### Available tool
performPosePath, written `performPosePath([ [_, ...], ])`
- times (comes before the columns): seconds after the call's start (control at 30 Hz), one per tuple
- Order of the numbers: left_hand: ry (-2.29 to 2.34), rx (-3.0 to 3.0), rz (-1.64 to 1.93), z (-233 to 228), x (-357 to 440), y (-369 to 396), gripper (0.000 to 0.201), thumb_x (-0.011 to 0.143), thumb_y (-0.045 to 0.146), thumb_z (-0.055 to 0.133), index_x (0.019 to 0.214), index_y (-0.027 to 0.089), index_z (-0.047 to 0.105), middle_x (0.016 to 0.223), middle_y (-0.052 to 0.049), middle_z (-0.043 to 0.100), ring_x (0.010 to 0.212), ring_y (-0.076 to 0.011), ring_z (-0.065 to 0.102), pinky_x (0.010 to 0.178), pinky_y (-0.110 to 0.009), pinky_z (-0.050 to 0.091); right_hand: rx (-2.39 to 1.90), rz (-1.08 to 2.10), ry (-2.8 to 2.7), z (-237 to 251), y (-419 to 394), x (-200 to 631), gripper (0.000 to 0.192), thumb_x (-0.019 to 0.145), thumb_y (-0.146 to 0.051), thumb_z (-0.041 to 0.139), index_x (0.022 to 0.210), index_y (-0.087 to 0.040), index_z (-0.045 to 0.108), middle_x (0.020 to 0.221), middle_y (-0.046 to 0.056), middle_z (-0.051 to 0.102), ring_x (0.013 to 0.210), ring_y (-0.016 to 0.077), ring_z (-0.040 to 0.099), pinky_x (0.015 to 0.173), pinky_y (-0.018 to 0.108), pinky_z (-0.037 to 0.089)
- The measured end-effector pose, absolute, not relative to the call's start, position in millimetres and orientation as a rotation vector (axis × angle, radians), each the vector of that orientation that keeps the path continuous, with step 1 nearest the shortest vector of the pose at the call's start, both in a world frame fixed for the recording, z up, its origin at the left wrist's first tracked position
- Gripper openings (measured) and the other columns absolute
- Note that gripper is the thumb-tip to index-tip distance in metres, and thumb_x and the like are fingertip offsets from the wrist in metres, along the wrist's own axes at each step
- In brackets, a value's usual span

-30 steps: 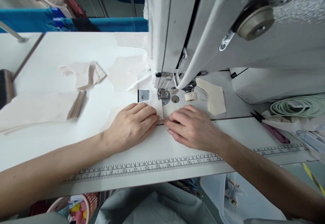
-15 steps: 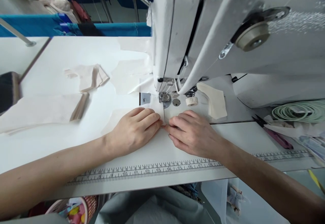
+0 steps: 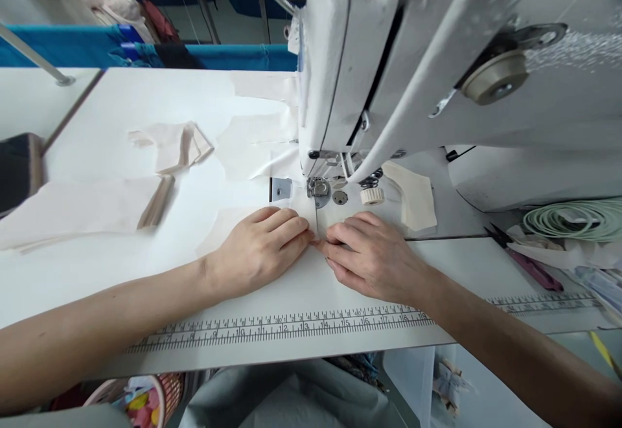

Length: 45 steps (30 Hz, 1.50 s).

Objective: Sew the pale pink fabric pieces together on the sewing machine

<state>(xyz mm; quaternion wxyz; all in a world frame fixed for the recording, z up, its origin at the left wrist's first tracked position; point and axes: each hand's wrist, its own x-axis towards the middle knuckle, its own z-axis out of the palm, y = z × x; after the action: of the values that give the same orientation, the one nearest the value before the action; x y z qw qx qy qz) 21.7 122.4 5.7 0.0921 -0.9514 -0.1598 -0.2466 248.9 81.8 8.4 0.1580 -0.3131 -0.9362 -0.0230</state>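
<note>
White fabric piece (image 3: 305, 209) at sewing-machine presser foot (image 3: 318, 187), straight edge running front to back; left hand (image 3: 265, 247) over near end, closer; right hand (image 3: 372, 253) beside edge; fingers curled, whether pinching: cannot tell.

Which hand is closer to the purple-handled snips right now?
Right. The right hand is to the left of the snips; the left hand is farther left, beyond the right hand.
</note>
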Motion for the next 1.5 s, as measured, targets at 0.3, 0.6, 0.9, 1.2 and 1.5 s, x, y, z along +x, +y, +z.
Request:
performPosePath([
  [0.3,-0.484,-2.831,-0.692,3.8,20.3,121.6,0.007,0.092,0.012,0.057,0.092,0.011,0.064,0.096,-0.006,0.069,0.086,-0.0182,0.062,0.073,-0.032,0.051,-0.884,-0.051,-2.668,7.6,81.8,249.6,0.023,0.096,-0.017,0.046,0.106,-0.013,0.067,0.088,0.005,0.062,0.08,0.0164,0.054,0.077,0.034,0.04],
  [0.6,-0.487,-2.83,-0.719,2.0,20.7,121.6,0.01,0.093,0.011,0.055,0.09,0.011,0.064,0.094,-0.006,0.068,0.083,-0.0176,0.061,0.073,-0.032,0.052,-0.919,-0.046,-2.674,8.8,81.0,248.1,0.022,0.096,-0.016,0.046,0.105,-0.014,0.066,0.087,0.004,0.061,0.079,0.016,0.054,0.077,0.033,0.04],
  [0.9,-0.479,-2.832,-0.666,3.7,21.9,119.9,0.014,0.095,0.01,0.051,0.09,0.01,0.064,0.095,-0.007,0.067,0.082,-0.018,0.06,0.071,-0.032,0.052,-0.92,-0.114,-2.649,8.8,80.0,247.7,0.023,0.094,-0.014,0.048,0.107,-0.013,0.066,0.106,0.008,0.065,0.082,0.0166,0.054,0.08,0.034,0.042],
  [1.2,-0.474,-2.835,-0.683,5.5,21.9,118.3,0.015,0.094,0.009,0.051,0.088,0.009,0.065,0.097,-0.009,0.068,0.083,-0.0192,0.062,0.07,-0.033,0.054,-0.881,-0.175,-2.674,8.8,80.5,246.9,0.025,0.092,-0.014,0.053,0.114,-0.014,0.066,0.118,0.006,0.067,0.086,0.0182,0.054,0.078,0.035,0.044],
  [1.5,-0.478,-2.812,-0.685,6.2,22.3,120.0,0.016,0.094,0.009,0.05,0.087,0.01,0.064,0.098,-0.009,0.067,0.083,-0.0181,0.061,0.071,-0.032,0.054,-0.895,-0.129,-2.687,7.9,81.6,247.7,0.026,0.093,-0.016,0.052,0.115,-0.013,0.066,0.119,0.005,0.066,0.086,0.0174,0.053,0.081,0.035,0.043],
])
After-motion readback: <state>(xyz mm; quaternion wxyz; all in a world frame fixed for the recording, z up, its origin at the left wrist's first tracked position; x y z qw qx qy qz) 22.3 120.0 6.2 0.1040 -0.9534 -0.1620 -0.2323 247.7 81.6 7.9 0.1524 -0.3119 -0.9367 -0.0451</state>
